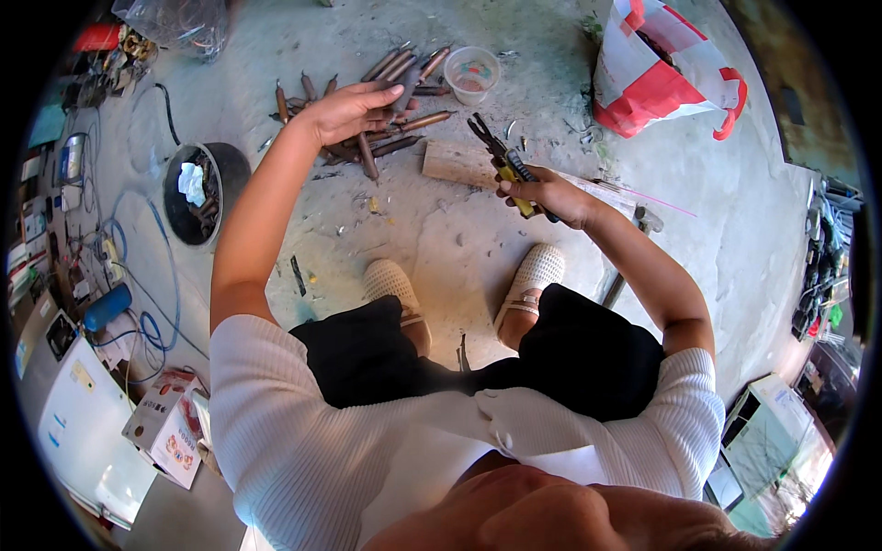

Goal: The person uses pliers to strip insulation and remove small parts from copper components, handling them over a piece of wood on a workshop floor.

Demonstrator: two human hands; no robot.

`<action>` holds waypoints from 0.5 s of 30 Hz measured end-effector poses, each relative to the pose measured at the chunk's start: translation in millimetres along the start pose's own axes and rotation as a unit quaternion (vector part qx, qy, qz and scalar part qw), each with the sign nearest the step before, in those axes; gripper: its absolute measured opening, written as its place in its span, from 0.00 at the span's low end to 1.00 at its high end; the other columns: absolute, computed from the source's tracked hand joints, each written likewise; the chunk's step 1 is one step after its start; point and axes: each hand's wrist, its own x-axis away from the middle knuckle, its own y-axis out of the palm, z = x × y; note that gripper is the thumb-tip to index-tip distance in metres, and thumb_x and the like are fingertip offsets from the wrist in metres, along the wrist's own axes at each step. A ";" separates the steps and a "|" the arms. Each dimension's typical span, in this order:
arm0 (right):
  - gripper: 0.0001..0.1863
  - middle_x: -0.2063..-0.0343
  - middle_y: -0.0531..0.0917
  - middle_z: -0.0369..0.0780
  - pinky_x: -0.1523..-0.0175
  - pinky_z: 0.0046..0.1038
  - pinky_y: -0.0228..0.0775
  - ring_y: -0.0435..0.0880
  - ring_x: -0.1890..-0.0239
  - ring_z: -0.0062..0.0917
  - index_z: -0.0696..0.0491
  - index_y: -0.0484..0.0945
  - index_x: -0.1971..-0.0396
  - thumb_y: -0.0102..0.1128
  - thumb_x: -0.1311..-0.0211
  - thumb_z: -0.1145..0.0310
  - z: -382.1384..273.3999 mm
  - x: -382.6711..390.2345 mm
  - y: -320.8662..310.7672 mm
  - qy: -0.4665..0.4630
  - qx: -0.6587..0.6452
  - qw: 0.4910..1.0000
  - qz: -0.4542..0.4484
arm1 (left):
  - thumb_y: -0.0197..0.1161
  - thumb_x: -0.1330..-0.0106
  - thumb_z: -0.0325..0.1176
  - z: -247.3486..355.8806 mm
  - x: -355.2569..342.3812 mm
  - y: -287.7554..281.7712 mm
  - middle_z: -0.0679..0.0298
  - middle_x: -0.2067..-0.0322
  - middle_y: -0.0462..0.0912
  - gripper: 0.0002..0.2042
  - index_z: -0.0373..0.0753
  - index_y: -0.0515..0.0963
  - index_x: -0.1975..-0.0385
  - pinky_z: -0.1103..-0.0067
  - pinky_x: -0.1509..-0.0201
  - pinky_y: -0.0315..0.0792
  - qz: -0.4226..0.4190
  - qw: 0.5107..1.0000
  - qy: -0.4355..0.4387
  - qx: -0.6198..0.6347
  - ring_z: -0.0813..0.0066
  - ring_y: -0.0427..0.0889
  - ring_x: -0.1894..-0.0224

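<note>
My left hand (360, 110) is over a loose pile of copper cylinders (366, 158) on the floor. Its fingers and thumb close on a dark copper cylinder (405, 84) with tapered ends; part of the grip is hidden. To the right, my right hand (554, 196) grips pliers (501, 156) with yellow and black handles, jaws pointing up and left and a little apart. Nothing shows between the jaws. A wooden board (457, 163) lies on the floor under the pliers, partly covered by that hand.
A clear plastic tub (472, 73) stands beyond the pile. At the left is a black bucket (241, 165) of dark pieces; at the far right, a red and white bag (634, 87). Blue hose (170, 275) and a carton (170, 427) lie left. My sandalled feet (395, 280) are near the middle.
</note>
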 end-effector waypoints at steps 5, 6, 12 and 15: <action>0.31 0.63 0.77 0.36 0.59 0.21 0.64 0.71 0.62 0.19 0.56 0.71 0.45 0.61 0.41 0.49 -17.8 5.9 3.8 -0.020 0.017 1.000 -0.005 | 0.69 0.41 0.46 26.1 1.6 57.2 0.66 0.57 0.81 0.23 0.37 0.77 0.52 0.81 0.45 0.65 0.097 0.985 0.058 -0.132 0.82 0.75 0.52; 0.32 0.63 0.77 0.36 0.58 0.21 0.64 0.71 0.62 0.19 0.56 0.70 0.44 0.61 0.41 0.49 -24.0 9.0 5.0 -0.026 0.032 0.999 -0.001 | 0.70 0.43 0.46 27.8 0.8 62.9 0.65 0.57 0.81 0.23 0.36 0.78 0.53 0.80 0.45 0.66 0.133 0.971 0.073 -0.183 0.82 0.75 0.52; 0.34 0.61 0.77 0.37 0.57 0.22 0.64 0.71 0.60 0.20 0.56 0.68 0.41 0.60 0.41 0.48 -31.0 14.4 3.0 -0.033 0.069 0.997 0.017 | 0.74 0.47 0.40 24.9 -4.9 78.9 0.63 0.64 0.83 0.24 0.32 0.78 0.54 0.81 0.55 0.72 0.151 0.958 0.125 -0.209 0.77 0.80 0.62; 0.34 0.61 0.77 0.37 0.56 0.22 0.64 0.71 0.60 0.20 0.56 0.68 0.42 0.60 0.42 0.47 -32.3 17.8 2.2 -0.035 0.075 0.996 0.025 | 0.74 0.48 0.38 24.9 -7.0 84.5 0.60 0.64 0.84 0.23 0.30 0.79 0.55 0.80 0.56 0.74 0.156 0.949 0.137 -0.237 0.76 0.82 0.62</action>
